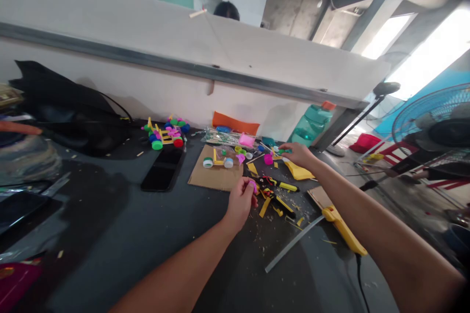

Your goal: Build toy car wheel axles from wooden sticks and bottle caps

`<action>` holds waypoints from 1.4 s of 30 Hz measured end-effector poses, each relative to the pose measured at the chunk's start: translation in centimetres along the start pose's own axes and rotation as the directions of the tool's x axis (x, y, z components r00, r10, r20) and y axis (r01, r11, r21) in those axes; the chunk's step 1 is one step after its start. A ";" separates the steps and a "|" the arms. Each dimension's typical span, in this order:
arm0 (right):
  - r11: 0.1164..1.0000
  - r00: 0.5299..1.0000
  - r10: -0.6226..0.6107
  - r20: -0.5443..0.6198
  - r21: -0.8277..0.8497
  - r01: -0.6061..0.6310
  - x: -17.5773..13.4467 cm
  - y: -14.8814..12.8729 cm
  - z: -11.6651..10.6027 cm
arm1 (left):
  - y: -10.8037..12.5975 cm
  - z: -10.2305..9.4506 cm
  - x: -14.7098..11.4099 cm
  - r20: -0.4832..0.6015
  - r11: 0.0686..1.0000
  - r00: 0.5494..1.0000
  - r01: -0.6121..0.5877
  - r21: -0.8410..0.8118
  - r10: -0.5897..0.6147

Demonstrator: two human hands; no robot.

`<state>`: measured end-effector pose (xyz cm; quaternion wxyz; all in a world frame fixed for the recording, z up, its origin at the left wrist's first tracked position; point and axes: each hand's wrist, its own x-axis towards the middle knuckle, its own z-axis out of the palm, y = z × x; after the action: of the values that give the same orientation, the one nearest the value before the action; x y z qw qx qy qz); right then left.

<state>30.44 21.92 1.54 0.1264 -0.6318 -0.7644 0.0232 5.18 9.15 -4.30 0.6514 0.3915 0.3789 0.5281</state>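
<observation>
**Pink piece (253, 186) in the left hand (242, 200), right hand (299, 155) out among the caps!**

And here we are, over a dark table (121, 234): the left thumb and forefinger pinch that one pink piece just off the cardboard's (211, 178) near right corner, held at the tips, probably because it is so small. Out at full stretch, the right fingers are drawn close together at a green piece (284, 151); whether they grip it or merely touch it, we cannot tell.

Why the cardboard? We'd say it gives the small parts a pale, flat base: one yellow frame (219, 162) with two pale caps (228, 162), one at each end. Let's count on! Two black-and-yellow tools (288, 186) lie among scraps, seemingly within easy grasp. One yellow glue gun (345, 232), one glue stick (293, 244) jutting from it, sits under the right forearm, handy for that side, we reckon. One phone (163, 168), one teal bottle (312, 122). The wheeled toys (167, 136) overlap; no sure count there.
</observation>
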 end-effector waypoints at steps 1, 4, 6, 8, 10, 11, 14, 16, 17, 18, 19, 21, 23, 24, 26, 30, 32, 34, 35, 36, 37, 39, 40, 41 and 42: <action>1.000 1.000 0.004 -0.007 0.013 -0.004 0.0 0.0 0.0 | 0.0 0.0 0.0 0.002 1.000 1.000 -0.002 0.000 0.002; 0.998 0.999 0.012 -0.030 0.061 -0.011 -0.1 -0.1 0.3 | 0.0 0.0 0.0 0.003 1.000 1.000 0.001 -0.001 -0.001; 0.996 0.999 0.018 -0.042 0.093 -0.014 -0.1 -0.1 0.7 | 0.1 0.0 0.0 0.004 1.000 1.000 0.003 -0.002 -0.003; 0.993 0.998 0.027 -0.049 0.120 -0.021 -0.2 -0.1 1.3 | 0.1 0.0 0.0 0.008 1.000 1.000 0.001 -0.006 -0.001; 0.990 0.998 0.040 -0.051 0.141 -0.032 -0.3 -0.2 1.8 | 0.1 -0.1 0.0 0.015 1.000 1.000 -0.013 -0.007 0.013; 0.988 0.998 0.047 -0.052 0.149 -0.039 -0.4 -0.3 2.1 | 0.0 -0.1 0.0 0.018 1.000 1.000 -0.019 -0.006 0.020; 0.984 0.996 0.066 -0.056 0.166 -0.056 -0.5 -0.3 2.6 | 0.1 -0.2 0.0 0.024 1.000 0.999 -0.030 -0.001 0.030; 0.983 0.996 0.070 -0.060 0.175 -0.059 -0.5 -0.3 2.6 | 0.1 -0.2 -0.1 0.022 1.000 0.999 -0.027 0.004 0.026; 0.982 0.995 0.069 -0.065 0.180 -0.056 -0.5 -0.3 2.4 | 0.1 -0.2 -0.1 0.019 1.000 1.000 -0.024 0.005 0.024; 0.982 0.995 0.066 -0.074 0.183 -0.051 -0.5 -0.4 2.2 | 0.1 -0.2 -0.1 0.017 1.000 1.000 -0.023 0.004 0.023; 0.982 0.994 0.061 -0.087 0.185 -0.045 -0.7 -0.6 1.9 | 0.1 -0.2 -0.1 0.017 1.000 1.000 -0.021 0.001 0.021; 0.984 0.989 0.056 -0.134 0.174 -0.032 -1.6 -1.4 1.1 | 0.1 -0.2 -0.1 0.019 1.000 1.000 -0.021 -0.001 0.021; 0.988 0.975 0.048 -0.216 0.154 -0.014 -3.7 -3.0 0.2 | 0.0 -0.2 0.0 0.020 1.000 0.999 -0.026 0.013 0.026; 0.990 0.958 0.038 -0.285 0.142 0.004 -5.2 -4.2 -0.2 | 0.0 -0.2 0.0 0.023 0.999 0.999 -0.032 0.025 0.032; 0.982 0.943 0.021 -0.331 0.185 0.044 -8.9 -7.0 -0.9 | -0.1 -0.2 0.0 0.037 0.997 0.998 -0.051 0.055 0.049; 0.953 0.966 -0.040 -0.254 0.280 0.113 -16.2 -12.7 -1.1 | -0.1 -0.1 -0.2 0.063 0.987 0.994 -0.099 0.127 0.092; 0.936 0.972 -0.052 -0.228 0.327 0.127 -18.2 -14.4 -0.8 | 0.0 0.0 -0.5 0.082 0.978 0.989 -0.132 0.159 0.120; 0.919 0.974 -0.006 -0.226 0.383 0.094 -18.9 -15.2 -0.3 | 0.2 0.3 -1.0 0.116 0.974 0.984 -0.156 0.166 0.137; 0.908 0.973 0.025 -0.230 0.413 0.074 -18.9 -15.2 -0.1 | 0.4 0.5 -1.3 0.129 0.975 0.983 -0.153 0.161 0.133; 0.895 0.971 0.048 -0.232 0.443 0.061 -18.9 -15.1 0.2 | 0.5 0.7 -1.6 0.137 0.979 0.984 -0.137 0.150 0.116; 0.880 0.970 0.061 -0.236 0.471 0.059 -18.9 -14.9 0.5 | 0.6 0.9 -2.0 0.143 0.986 0.986 -0.106 0.130 0.087; 0.851 0.967 0.057 -0.250 0.518 0.083 -19.0 -14.4 1.1 | 0.8 1.4 -2.7 0.165 0.997 0.986 -0.018 0.075 0.005; 0.837 0.964 0.052 -0.260 0.537 0.100 -19.2 -14.2 1.3 | 0.9 1.6 -3.0 0.185 0.998 0.982 0.030 0.048 -0.038; 0.826 0.962 0.052 -0.269 0.552 0.110 -19.5 -14.0 1.4 | 0.9 1.8 -3.3 0.208 0.997 0.975 0.075 0.021 -0.077; 0.819 0.960 0.057 -0.275 0.562 0.112 -19.8 -13.8 1.5 | 0.9 2.0 -3.5 0.233 0.993 0.966 0.114 0.000 -0.111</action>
<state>20.24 0.13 -0.51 0.4169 -0.5503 -0.7055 0.1604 6.06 5.57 -2.41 0.7228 0.4243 0.3179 0.4432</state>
